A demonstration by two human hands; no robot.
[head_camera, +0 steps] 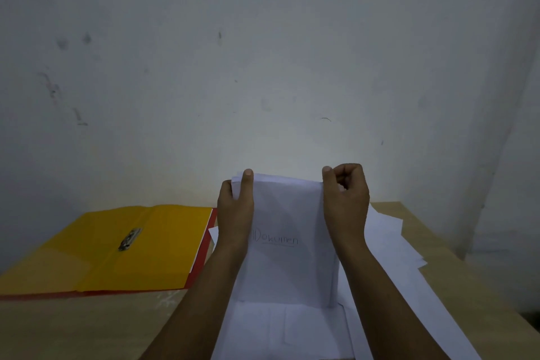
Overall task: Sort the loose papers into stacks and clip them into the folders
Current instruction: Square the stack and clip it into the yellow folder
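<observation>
While the stack stands upright on the table, a person holds it by both sides. Loose papers lie under and right of it. A yellow folder lies open on the left, its clip showing. The left hand grips one edge, thumb in front. The right hand has curled fingers pinching the other.

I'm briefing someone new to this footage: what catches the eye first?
A white paper stack handwritten "Dokumen", held upright at centre by the left hand and right hand. Left of it, an open yellow folder with metal clip lies on the wooden table.
</observation>
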